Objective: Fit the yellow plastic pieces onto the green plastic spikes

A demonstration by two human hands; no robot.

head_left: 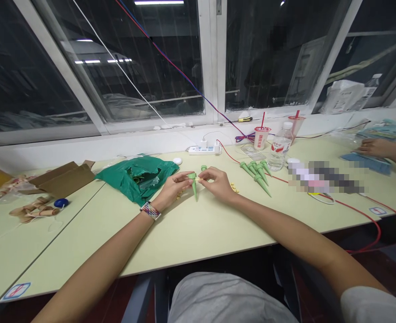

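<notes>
My left hand (171, 190) pinches a green plastic watering spike (194, 192) near its wide top, with the pointed end hanging down. Close against the side of that spike is a small pale yellow piece (199, 180), pinched in the fingertips of my right hand (219, 184). Whether the piece is seated in the spike I cannot tell. Small yellow pieces (234, 187) lie by my right hand, and more yellow pieces (180, 196) show partly behind my left fingers. Another green spike (203, 168) is just beyond my hands, mostly hidden. Several green spikes (260, 172) lie piled to the right.
A torn green plastic bag (122, 179) lies left, near a cardboard box (65, 179) and wooden pieces (32, 210). At the back are a power strip (198, 150), a cup (261, 139) and a water bottle (277, 150). Red cable (352, 208) crosses the right side, where another person's hand (374, 147) rests.
</notes>
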